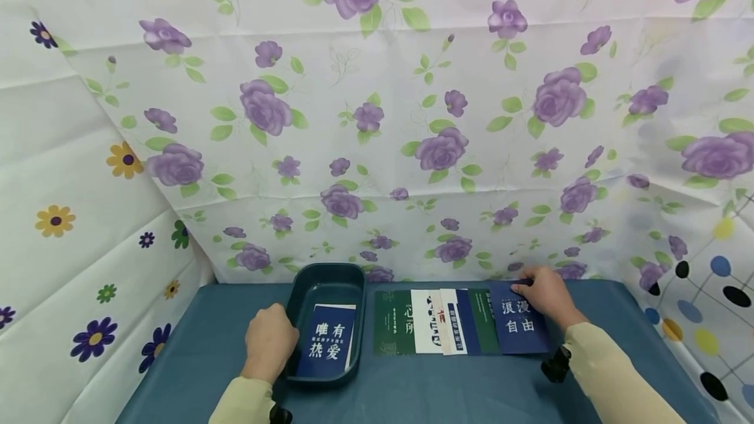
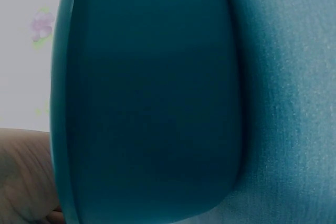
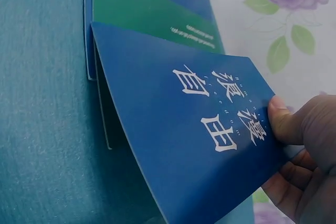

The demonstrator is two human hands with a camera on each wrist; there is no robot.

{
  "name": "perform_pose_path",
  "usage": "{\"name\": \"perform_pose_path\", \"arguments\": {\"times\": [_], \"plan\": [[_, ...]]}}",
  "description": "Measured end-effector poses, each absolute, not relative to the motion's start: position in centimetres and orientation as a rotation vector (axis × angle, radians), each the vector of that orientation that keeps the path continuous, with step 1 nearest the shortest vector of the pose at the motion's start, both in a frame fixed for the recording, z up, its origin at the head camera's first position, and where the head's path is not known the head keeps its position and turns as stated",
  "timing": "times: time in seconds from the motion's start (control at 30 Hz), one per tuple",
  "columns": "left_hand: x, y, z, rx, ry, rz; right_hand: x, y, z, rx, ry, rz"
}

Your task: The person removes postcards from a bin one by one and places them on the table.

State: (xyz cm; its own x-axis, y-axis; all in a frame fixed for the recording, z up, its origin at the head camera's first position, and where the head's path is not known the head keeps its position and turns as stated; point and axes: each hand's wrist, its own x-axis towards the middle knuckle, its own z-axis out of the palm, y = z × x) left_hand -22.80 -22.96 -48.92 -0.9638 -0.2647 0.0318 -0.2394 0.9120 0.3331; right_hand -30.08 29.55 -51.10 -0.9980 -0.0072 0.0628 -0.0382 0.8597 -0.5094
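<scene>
At the top edge of a blue card [image 1: 521, 329] with white characters, my right hand [image 1: 548, 293] pinches it between thumb and fingers. In the right wrist view the blue card [image 3: 194, 124] is tilted, its lower edge lifted over another card beneath. My left hand [image 1: 271, 339] grips the left rim of a dark teal plastic tray [image 1: 303, 280]. Inside the tray lies another blue card [image 1: 324, 355] over a paler one. The left wrist view is mostly filled by the tray's outer wall [image 2: 152, 103], with part of the hand beside its rim.
An overlapping row of cards runs right of the tray, with a green card [image 1: 393, 335] at its left end and a white card [image 1: 423, 332] beside it. The blue-covered table [image 1: 424, 391] meets a flowered curtain [image 1: 406, 228] at the back.
</scene>
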Motion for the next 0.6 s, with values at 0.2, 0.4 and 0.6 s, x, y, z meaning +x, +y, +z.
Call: {"name": "perform_pose_path", "arguments": {"times": [0.2, 0.4, 0.6], "plan": [[-22.9, -22.9, -48.9, 0.404, -2.994, -0.491, -30.5, 29.8, -52.1, -0.018, -3.002, 0.798], [-23.0, -22.9, -49.1, 0.406, -3.011, -0.489, -30.6, 29.8, -53.2, -0.077, -3.018, 0.710], [-23.0, -22.8, -49.1, 0.416, -3.008, -0.491, -30.5, 29.6, -53.9, -0.101, -3.016, 0.684]]}}
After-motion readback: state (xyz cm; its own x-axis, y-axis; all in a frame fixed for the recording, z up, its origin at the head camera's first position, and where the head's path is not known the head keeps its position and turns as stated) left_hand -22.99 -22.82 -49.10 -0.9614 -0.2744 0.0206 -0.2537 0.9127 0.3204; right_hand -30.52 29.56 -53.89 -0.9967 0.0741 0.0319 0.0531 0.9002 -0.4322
